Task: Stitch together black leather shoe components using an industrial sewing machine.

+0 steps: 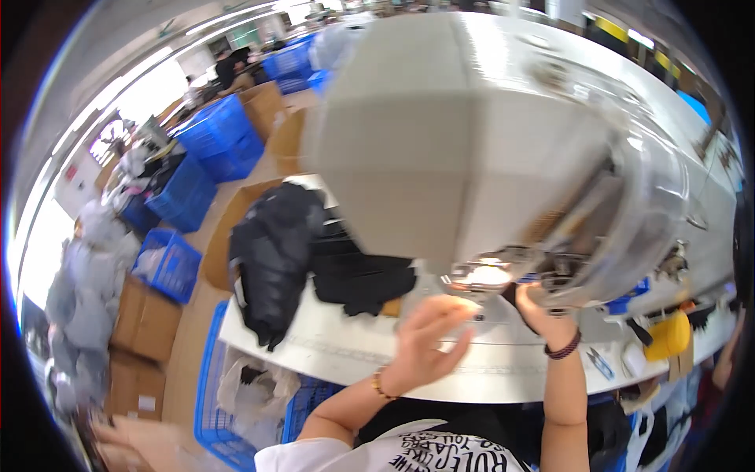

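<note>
A large pale sewing machine fills the upper middle of the view, blurred, with a bright lamp glowing above its needle area. My left hand is just left of that area, fingers stretched toward it and the thumb apart; I see nothing held in it. Close under the machine head is my right hand, its fingers mostly hidden behind the machine's parts. Something dark shows beside those fingers, too small to name. Black fabric pieces lie on the white table left of the machine, next to a bulkier dark bundle.
Thread snips and a yellow object are on the table at right. A blue basket with pale bags stands below the table's left edge. Cardboard boxes and blue crates fill the floor at left; people work farther back.
</note>
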A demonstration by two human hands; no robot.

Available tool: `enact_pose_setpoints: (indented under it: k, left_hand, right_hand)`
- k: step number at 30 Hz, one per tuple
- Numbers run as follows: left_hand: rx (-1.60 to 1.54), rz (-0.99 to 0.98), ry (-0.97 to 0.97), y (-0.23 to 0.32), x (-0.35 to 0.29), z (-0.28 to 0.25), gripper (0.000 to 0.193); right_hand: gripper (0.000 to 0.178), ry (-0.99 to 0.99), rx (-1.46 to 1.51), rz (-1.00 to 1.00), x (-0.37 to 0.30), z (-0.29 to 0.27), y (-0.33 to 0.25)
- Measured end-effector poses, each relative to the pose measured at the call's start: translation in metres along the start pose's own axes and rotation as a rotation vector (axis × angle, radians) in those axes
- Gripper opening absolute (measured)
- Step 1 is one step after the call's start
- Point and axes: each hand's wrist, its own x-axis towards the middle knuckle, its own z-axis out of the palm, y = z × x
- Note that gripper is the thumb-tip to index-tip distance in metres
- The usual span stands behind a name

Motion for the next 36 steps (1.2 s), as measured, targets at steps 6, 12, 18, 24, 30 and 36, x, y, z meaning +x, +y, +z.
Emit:
enact_pose_setpoints:
  k: [6, 12, 18, 24, 30, 36]
  left_hand:
    - [-0.835, -0.429, -0.464, 0.007, -0.043, 0.023, 0.032]
    - [-1.751, -0.691, -0.632, 0.008, -0.058, 0.059, 0.059]
    - [-2.116, -0.923, -0.147, 0.026, -0.04, 0.058, 0.072]
    - [-1.758, -0.808, 0.014, 0.018, -0.031, 0.001, 0.055]
    - [-1.799, -0.74, -0.044, 0.031, -0.038, 0.003, 0.052]
    - [-1.724, -0.722, -0.008, 0.032, -0.044, -0.002, 0.053]
  right_hand:
    - [0.022, 0.246, 0.463, 0.447, 0.014, -0.08, 0.024]
    - [0.028, 0.345, 0.549, 0.541, -0.021, -0.206, 0.009]
    - [0.031, 0.405, 0.851, 0.499, -0.05, -0.202, -0.02]
    - [0.039, 0.368, 1.369, 0.677, -0.038, -0.126, -0.059]
    - [0.047, 0.427, 1.561, 0.712, -0.04, -0.08, -0.08]
    - [0.048, 0.354, 1.623, 0.723, -0.035, -0.085, -0.09]
